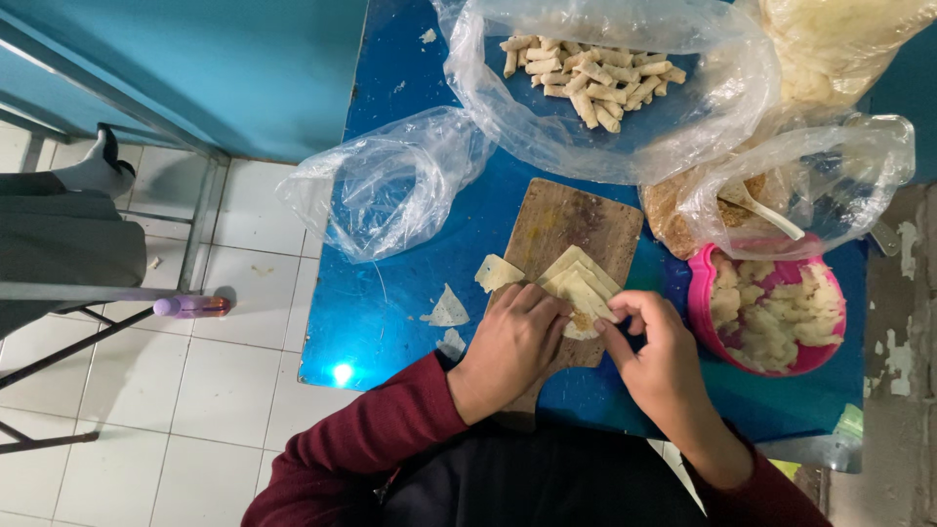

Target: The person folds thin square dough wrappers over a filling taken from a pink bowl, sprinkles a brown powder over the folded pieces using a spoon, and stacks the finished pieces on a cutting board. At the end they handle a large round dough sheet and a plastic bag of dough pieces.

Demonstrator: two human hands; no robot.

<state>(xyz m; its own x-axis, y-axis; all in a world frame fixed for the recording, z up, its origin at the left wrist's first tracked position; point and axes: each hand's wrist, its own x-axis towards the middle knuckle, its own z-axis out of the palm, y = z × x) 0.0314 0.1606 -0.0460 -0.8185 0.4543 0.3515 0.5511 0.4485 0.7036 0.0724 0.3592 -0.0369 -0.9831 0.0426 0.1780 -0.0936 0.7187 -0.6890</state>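
On the blue table [410, 322], w/ its left and near edges in view, far end and right side are buried under bags. Bare room only along left strip, by the front-left corner.

Big clear plastic bag [703, 117] at top, mouth open, holds a pile of rolled pastry sticks [590, 78]. Second bag at top right cut off by frame, pale contents hard to make out. Crumpled clear bag [390, 185] hangs over table's left edge. Another bag at right [839, 166] covers brown filling and a pale spoon [766, 210], partly hidden.

Pink bowl [698, 303] near right edge, full of pale lumps.

Wooden board [571, 229] at centre, near end hidden under hands. Stack of thin wrapper sheets [576, 278] on it; loose scraps [447, 310] left of board.

Left hand [512, 346] lies curled, fingers down on the lowest wrapper. Right hand [659, 356] pinches that wrapper's edge btwn thumb and forefinger. Bit of filling shows btwn hands, mostly covered.
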